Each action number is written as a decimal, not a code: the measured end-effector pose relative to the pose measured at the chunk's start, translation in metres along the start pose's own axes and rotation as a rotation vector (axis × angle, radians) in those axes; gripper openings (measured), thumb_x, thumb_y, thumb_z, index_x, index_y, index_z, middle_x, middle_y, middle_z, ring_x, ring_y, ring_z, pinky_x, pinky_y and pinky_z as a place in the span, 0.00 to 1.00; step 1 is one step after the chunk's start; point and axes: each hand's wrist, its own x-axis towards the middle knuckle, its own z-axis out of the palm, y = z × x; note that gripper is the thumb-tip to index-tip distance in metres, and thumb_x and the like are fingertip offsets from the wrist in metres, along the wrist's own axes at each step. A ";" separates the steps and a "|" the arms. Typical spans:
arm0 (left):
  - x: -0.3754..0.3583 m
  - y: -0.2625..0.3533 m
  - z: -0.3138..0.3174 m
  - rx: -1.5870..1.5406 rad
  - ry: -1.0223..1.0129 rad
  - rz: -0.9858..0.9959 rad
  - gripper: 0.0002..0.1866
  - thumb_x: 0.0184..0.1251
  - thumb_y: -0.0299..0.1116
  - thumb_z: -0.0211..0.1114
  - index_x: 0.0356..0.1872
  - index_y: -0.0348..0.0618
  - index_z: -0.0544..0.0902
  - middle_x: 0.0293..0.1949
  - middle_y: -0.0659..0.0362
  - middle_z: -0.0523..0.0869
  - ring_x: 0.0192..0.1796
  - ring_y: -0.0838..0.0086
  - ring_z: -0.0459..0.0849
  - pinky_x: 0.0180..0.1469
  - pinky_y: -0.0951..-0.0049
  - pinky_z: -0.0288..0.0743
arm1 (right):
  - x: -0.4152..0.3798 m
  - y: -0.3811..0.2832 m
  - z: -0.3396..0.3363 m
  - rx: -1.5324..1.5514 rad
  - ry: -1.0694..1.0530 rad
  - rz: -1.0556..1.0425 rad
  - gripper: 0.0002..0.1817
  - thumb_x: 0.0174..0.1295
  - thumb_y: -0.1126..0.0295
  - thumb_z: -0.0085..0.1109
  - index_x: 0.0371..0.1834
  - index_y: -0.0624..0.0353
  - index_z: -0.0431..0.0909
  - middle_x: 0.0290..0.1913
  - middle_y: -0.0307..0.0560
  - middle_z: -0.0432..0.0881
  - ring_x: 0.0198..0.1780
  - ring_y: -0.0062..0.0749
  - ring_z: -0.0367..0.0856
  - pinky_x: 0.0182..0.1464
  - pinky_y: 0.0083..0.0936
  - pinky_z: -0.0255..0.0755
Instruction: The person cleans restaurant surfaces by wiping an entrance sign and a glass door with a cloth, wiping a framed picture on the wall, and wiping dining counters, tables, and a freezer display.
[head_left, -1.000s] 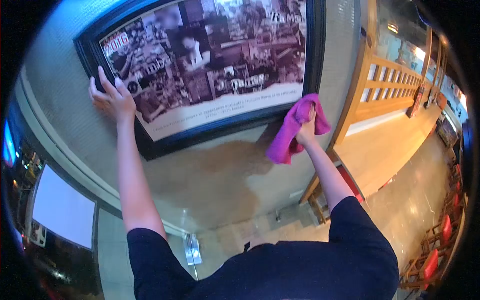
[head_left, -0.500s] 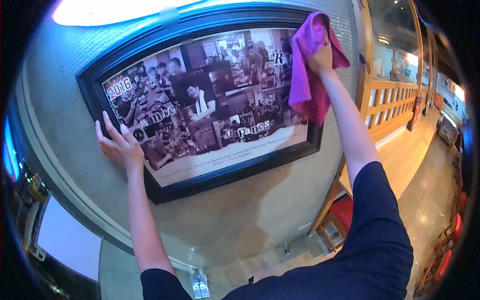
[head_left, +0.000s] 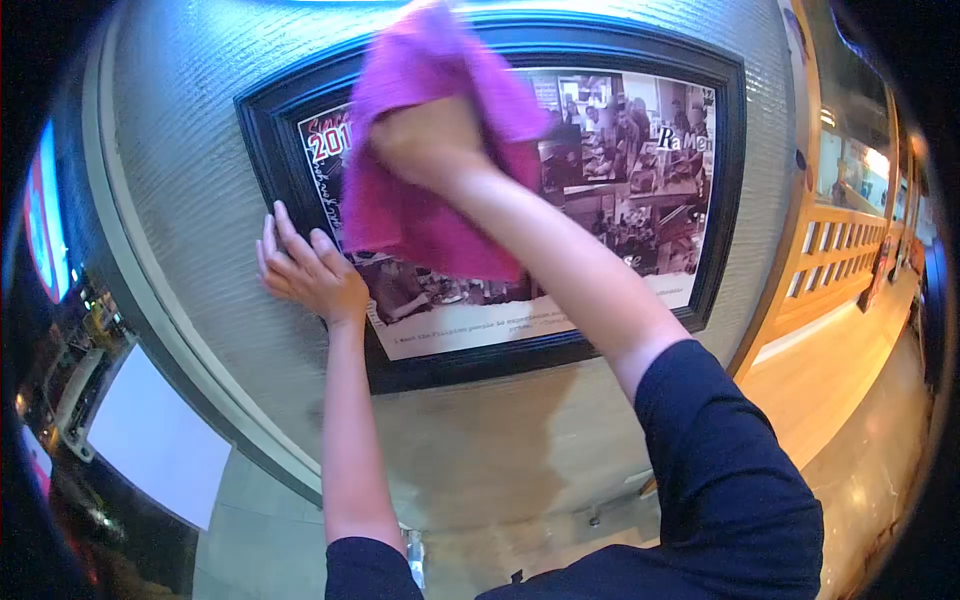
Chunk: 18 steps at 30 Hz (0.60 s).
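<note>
A large picture in a black frame (head_left: pixel 735 200) hangs on the wall, its print (head_left: pixel 640 200) made up of people photos and lettering. Against the frame's left side rests my left hand (head_left: pixel 315 272), fingers spread, holding nothing. My right hand (head_left: pixel 430 145) is closed on a magenta cloth (head_left: pixel 440 235), which lies over the upper left and middle of the picture. The cloth hides part of the print and the top edge of the frame. The fingers of my right hand are mostly turned away.
The textured wall (head_left: pixel 480 440) surrounds the picture. To the right are a wooden lattice partition (head_left: pixel 840 240) and a wooden ledge (head_left: pixel 815 385). A white panel (head_left: pixel 160 435) stands at the lower left, beside a dark window area.
My right hand has swept the cloth from the picture's upper right to its left part. The view has shifted, so the frame appears further right. My left hand stays at the frame's left side.
</note>
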 end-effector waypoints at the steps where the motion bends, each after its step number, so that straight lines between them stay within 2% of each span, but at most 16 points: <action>1: -0.002 -0.005 0.002 -0.090 0.022 -0.033 0.24 0.71 0.42 0.46 0.65 0.47 0.71 0.61 0.55 0.70 0.64 0.58 0.65 0.65 0.54 0.53 | 0.009 -0.022 0.003 -0.091 -0.251 -0.138 0.13 0.55 0.66 0.52 0.38 0.60 0.80 0.39 0.59 0.82 0.44 0.57 0.81 0.49 0.45 0.74; 2: -0.003 -0.004 0.002 -0.049 0.063 -0.070 0.23 0.72 0.42 0.44 0.62 0.44 0.73 0.58 0.53 0.74 0.60 0.58 0.68 0.61 0.57 0.57 | 0.013 -0.037 0.015 0.083 -0.084 -0.138 0.14 0.56 0.66 0.52 0.41 0.60 0.78 0.42 0.60 0.81 0.47 0.57 0.78 0.52 0.45 0.71; 3: -0.004 -0.006 0.003 -0.050 0.063 -0.066 0.22 0.72 0.42 0.44 0.61 0.44 0.73 0.57 0.52 0.75 0.59 0.57 0.69 0.60 0.56 0.58 | 0.023 -0.045 0.027 0.322 0.250 -0.145 0.15 0.56 0.65 0.52 0.44 0.60 0.77 0.44 0.61 0.79 0.50 0.57 0.76 0.55 0.45 0.69; 4: -0.005 -0.011 0.004 -0.054 0.057 -0.065 0.22 0.72 0.42 0.44 0.60 0.44 0.74 0.56 0.52 0.75 0.58 0.56 0.70 0.59 0.56 0.59 | 0.030 -0.053 0.036 0.472 0.462 -0.175 0.17 0.57 0.65 0.51 0.48 0.60 0.75 0.47 0.62 0.78 0.54 0.58 0.74 0.58 0.45 0.66; 5: -0.007 -0.015 0.006 -0.058 0.044 -0.068 0.22 0.72 0.42 0.44 0.60 0.43 0.74 0.55 0.51 0.76 0.56 0.56 0.71 0.57 0.55 0.60 | 0.033 -0.059 0.045 0.561 0.560 -0.194 0.19 0.57 0.65 0.51 0.51 0.60 0.73 0.50 0.64 0.76 0.57 0.58 0.72 0.61 0.45 0.63; 6: -0.008 -0.017 0.010 -0.062 0.093 -0.072 0.22 0.73 0.43 0.43 0.57 0.43 0.75 0.53 0.50 0.77 0.53 0.55 0.72 0.55 0.55 0.62 | 0.033 -0.061 0.053 0.616 0.557 -0.192 0.21 0.58 0.65 0.51 0.54 0.60 0.71 0.52 0.65 0.75 0.60 0.58 0.69 0.63 0.45 0.61; 8: -0.009 -0.021 0.011 -0.063 0.095 -0.072 0.22 0.73 0.45 0.42 0.56 0.43 0.76 0.53 0.50 0.77 0.53 0.55 0.72 0.55 0.54 0.62 | 0.021 -0.065 0.065 0.809 0.402 -0.181 0.31 0.58 0.62 0.52 0.65 0.63 0.64 0.59 0.68 0.70 0.64 0.61 0.65 0.68 0.49 0.54; 11: -0.020 -0.049 0.031 0.022 0.171 -0.052 0.23 0.73 0.46 0.41 0.55 0.43 0.77 0.52 0.50 0.77 0.53 0.55 0.72 0.56 0.54 0.61 | -0.035 -0.072 0.103 0.688 0.435 -0.105 0.32 0.59 0.60 0.52 0.67 0.61 0.63 0.64 0.63 0.67 0.69 0.58 0.59 0.71 0.47 0.49; 12: -0.025 -0.053 0.037 0.067 0.213 -0.042 0.23 0.73 0.46 0.41 0.54 0.44 0.77 0.52 0.50 0.78 0.53 0.55 0.72 0.56 0.53 0.60 | -0.055 -0.071 0.104 0.711 0.332 -0.094 0.32 0.60 0.59 0.54 0.68 0.58 0.62 0.67 0.62 0.63 0.71 0.57 0.55 0.73 0.45 0.45; 13: -0.018 -0.037 0.025 -0.020 0.179 -0.054 0.23 0.73 0.46 0.41 0.54 0.44 0.77 0.51 0.50 0.78 0.53 0.56 0.72 0.56 0.53 0.60 | -0.076 -0.069 0.105 0.730 0.228 -0.080 0.33 0.60 0.59 0.56 0.69 0.56 0.61 0.70 0.61 0.59 0.74 0.56 0.50 0.75 0.43 0.41; 16: -0.005 -0.016 0.005 -0.190 0.103 -0.046 0.21 0.72 0.45 0.42 0.53 0.46 0.78 0.49 0.52 0.79 0.53 0.57 0.72 0.57 0.54 0.59 | -0.126 -0.074 0.110 0.887 0.273 -0.037 0.34 0.60 0.60 0.58 0.70 0.52 0.60 0.71 0.60 0.58 0.75 0.55 0.48 0.75 0.44 0.38; 18: -0.005 -0.023 0.013 -0.174 0.115 -0.084 0.21 0.71 0.45 0.43 0.53 0.47 0.78 0.49 0.52 0.79 0.53 0.57 0.72 0.57 0.54 0.59 | -0.161 -0.065 0.119 0.827 0.162 -0.003 0.35 0.60 0.59 0.59 0.71 0.52 0.59 0.71 0.59 0.59 0.74 0.54 0.50 0.75 0.45 0.40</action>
